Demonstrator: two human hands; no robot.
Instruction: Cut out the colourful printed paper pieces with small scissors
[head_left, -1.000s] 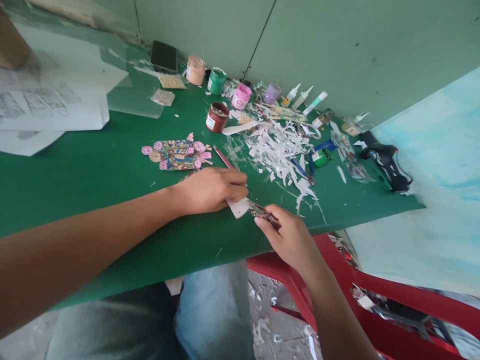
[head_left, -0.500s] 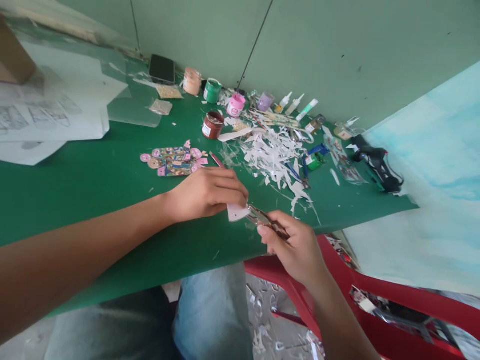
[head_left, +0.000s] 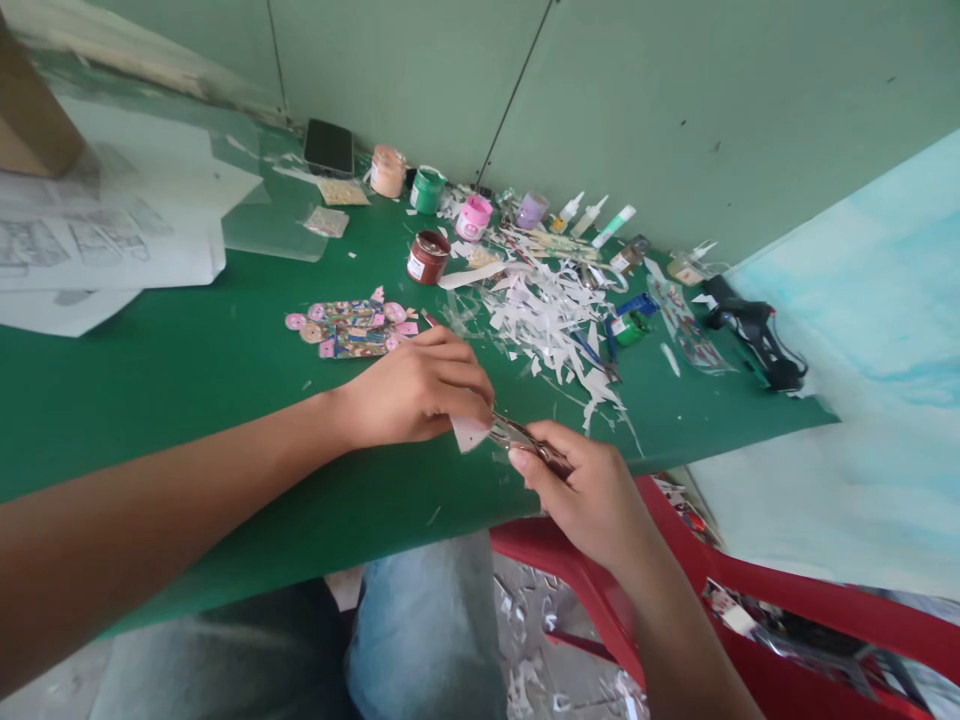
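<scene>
My left hand (head_left: 420, 390) is closed on a small white piece of card (head_left: 469, 433) with a tiny dark dot near its lower corner. The fingers hide much of the card. My right hand (head_left: 581, 475) is wrapped round a shiny metal hole punch (head_left: 529, 438), whose jaws meet the card's right edge by my left fingertips. Whether the jaws are pressed together is hard to see. Just beyond my left hand lie several colourful, pink-edged cutout figures (head_left: 349, 328), with a red pencil-like stick (head_left: 429, 318) near them.
White paper scraps (head_left: 544, 305) are heaped beyond my hands. Paint jars, such as a dark red one (head_left: 428, 258), and glue bottles line the wall. A black glue gun (head_left: 761, 335) lies at right, printed sheets (head_left: 105, 230) at left. A red chair (head_left: 577, 560) stands beside my leg.
The card has turned a little, so one corner now points down. Both hands have stayed almost in place, the punch moving slightly left with the right hand.
</scene>
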